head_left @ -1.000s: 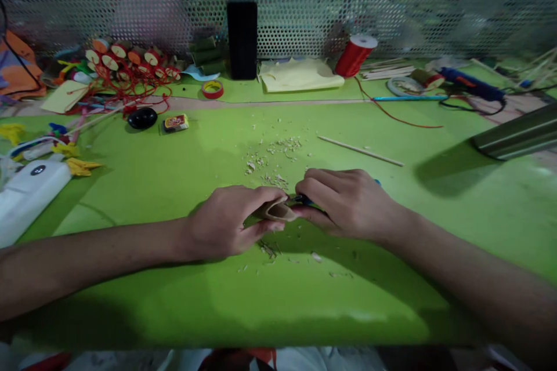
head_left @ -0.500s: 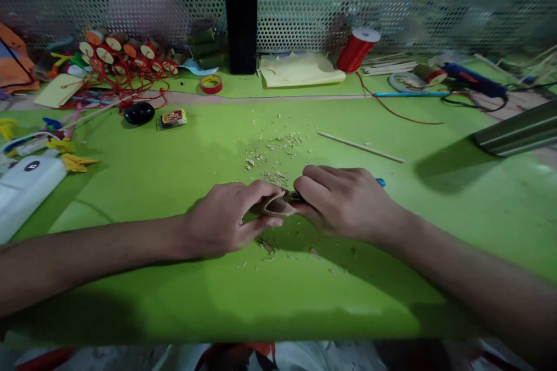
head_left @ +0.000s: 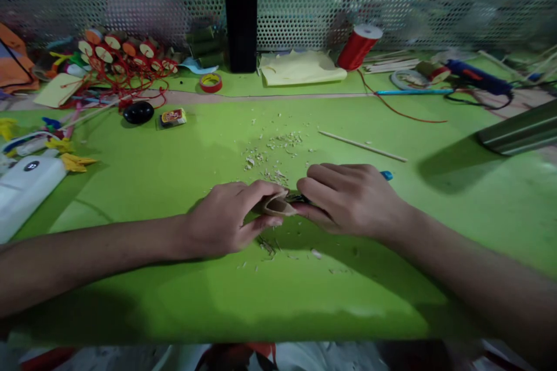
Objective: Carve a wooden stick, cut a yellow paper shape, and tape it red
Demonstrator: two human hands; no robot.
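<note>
Green mat point(head_left: 130, 185) under everything; white device point(head_left: 24, 194) far left. Left hand point(head_left: 226, 223) closed on a small tan hollow piece point(head_left: 278, 205), pinched at its outer wall, low over the mat at centre. Looks light, stiff, thin-walled, likely to split if squeezed; best held by the sides, near the rim. Right hand point(head_left: 352, 200) wrapped shut around a blue-ended tool point(head_left: 386, 175), tip at the piece. Shavings point(head_left: 278, 148) just beyond; thin stick point(head_left: 363, 146) to the right.

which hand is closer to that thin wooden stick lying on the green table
Right. The right hand is just below the thin wooden stick, near its middle. The left hand is farther off, down and to the stick's left, holding a small tan tube.
</note>
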